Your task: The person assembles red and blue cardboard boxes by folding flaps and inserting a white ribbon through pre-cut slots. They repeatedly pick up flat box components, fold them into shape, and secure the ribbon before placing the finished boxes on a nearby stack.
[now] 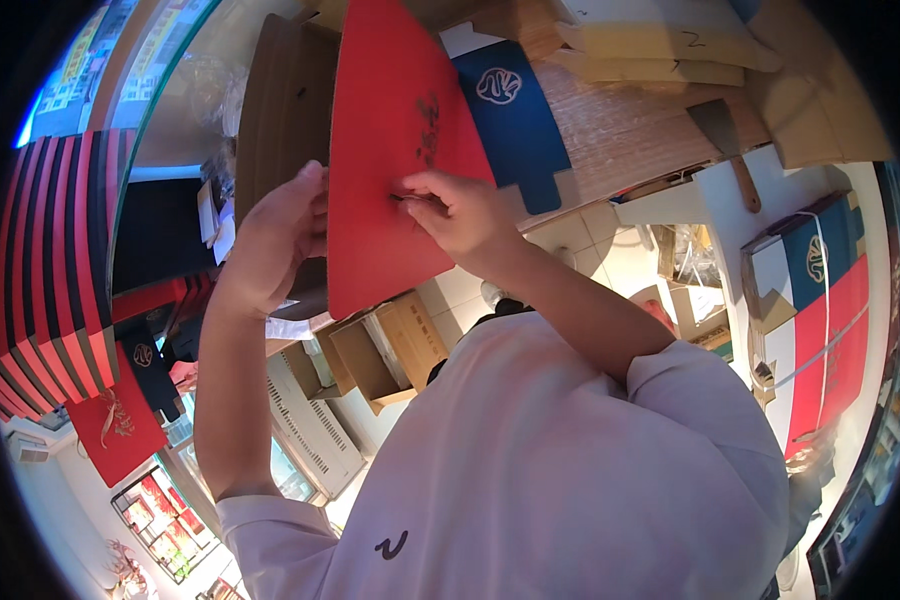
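Wood-grain tabletop (620, 125) sits ahead and right of the right fingers, pale tiled floor (595, 225) below it. On the table, just beyond the right fingers: flat dark-teal cardboard piece with a pale line emblem (518, 115), partly hidden by the red panel. Farther right: metal-bladed scraper with a wooden handle (713, 125); beyond that, stacked yellowish packages (660, 58). Well right of both hands: red-and-teal bundle tied with white strap (845, 360). Well left of the left fingers: tall stack of red-and-black boxes (55, 260). Brown curved cardboard (282, 110) stands just past the left fingertips. Open brown cartons (395, 345) sit lower, on the body side of the fingers.

Large flat red panel with dark script (385, 165) stands upright between the two hands, edge toward the wearer.

Right hand (460, 212): forearm angled up-left, thumb and index pinched on a small dark piece (402, 197) at the panel's right face. Left hand (278, 235): forearm near vertical, wrist bent, fingers curled toward the panel's left side. Tips partly hidden, can't tell if they grip anything.
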{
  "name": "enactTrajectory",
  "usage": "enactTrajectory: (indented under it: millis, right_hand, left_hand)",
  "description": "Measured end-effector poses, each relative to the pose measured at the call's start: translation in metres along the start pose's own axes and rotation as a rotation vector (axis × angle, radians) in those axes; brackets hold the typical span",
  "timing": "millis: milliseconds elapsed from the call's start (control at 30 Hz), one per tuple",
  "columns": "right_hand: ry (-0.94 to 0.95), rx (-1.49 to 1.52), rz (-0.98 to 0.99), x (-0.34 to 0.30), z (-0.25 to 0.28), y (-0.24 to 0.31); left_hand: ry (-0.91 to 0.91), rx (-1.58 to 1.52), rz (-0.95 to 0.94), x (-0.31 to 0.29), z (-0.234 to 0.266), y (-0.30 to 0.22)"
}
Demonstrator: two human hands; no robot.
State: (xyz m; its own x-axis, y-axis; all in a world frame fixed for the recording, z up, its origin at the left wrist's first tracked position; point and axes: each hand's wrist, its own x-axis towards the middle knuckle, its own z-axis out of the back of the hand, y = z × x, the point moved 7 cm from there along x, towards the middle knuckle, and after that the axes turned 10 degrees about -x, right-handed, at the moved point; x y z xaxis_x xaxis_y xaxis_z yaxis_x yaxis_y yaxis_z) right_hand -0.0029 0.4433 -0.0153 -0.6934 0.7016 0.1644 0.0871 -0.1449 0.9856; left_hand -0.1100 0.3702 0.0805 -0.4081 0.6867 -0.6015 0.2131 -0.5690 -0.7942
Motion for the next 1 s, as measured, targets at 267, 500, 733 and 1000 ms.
enactTrajectory:
  millis: [267, 500, 733, 1000]
  right_hand:
    - [0.041, -0.262, 0.078, 0.006, -0.004, 0.013]
    - [0.053, -0.279, 0.062, 0.012, -0.004, 0.02]
    - [0.102, -0.432, 0.116, 0.016, -0.001, 0.035]
    - [0.223, -0.588, 0.143, 0.018, -0.01, 0.042]
  left_hand:
    - [0.047, 0.079, 0.115, 0.015, 0.012, 0.032]
    - [0.161, 0.214, 0.006, 0.019, 0.008, 0.032]
    - [0.2, 0.362, -0.044, 0.023, -0.001, 0.028]
    - [0.428, 0.208, -0.211, 0.019, -0.009, 0.034]
